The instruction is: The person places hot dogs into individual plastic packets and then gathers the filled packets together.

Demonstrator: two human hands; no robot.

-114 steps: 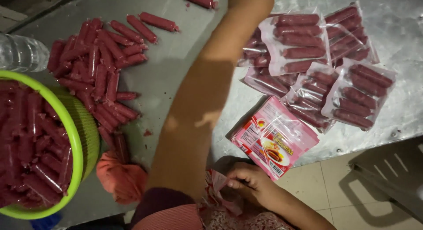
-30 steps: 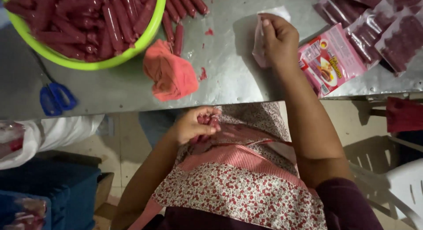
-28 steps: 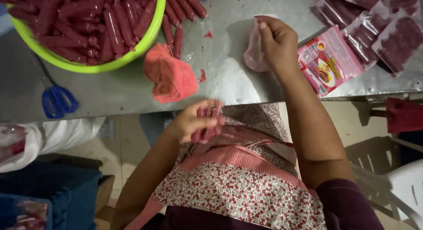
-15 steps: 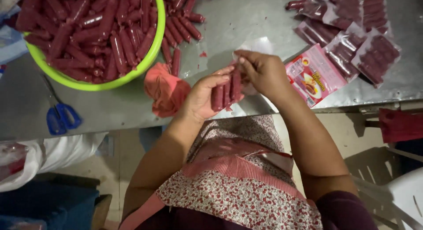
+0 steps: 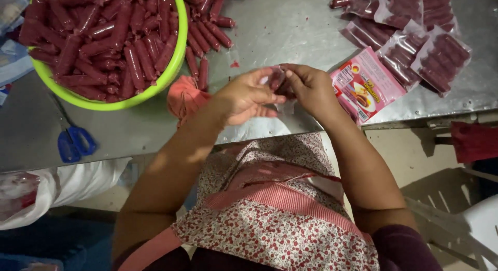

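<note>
Both hands meeting over the near edge of the steel counter (image 5: 290, 32): left hand (image 5: 248, 97) and right hand (image 5: 309, 87) pinching a few red sausages (image 5: 276, 80) in a clear pouch (image 5: 284, 102) between the fingertips. Far left, a green basin (image 5: 129, 97) heaped with red sausages, more loose ones just right of it. Orange cloth (image 5: 184, 97) near the left wrist. Blue scissors (image 5: 75, 142) on the near left. Pink printed packet (image 5: 365, 84) just right of the right hand; sealed packs (image 5: 415, 37) far right.

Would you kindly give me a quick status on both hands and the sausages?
Left hand and right hand together, gripping red sausages in a clear bag. Above table edge. Nothing in the way.
</note>
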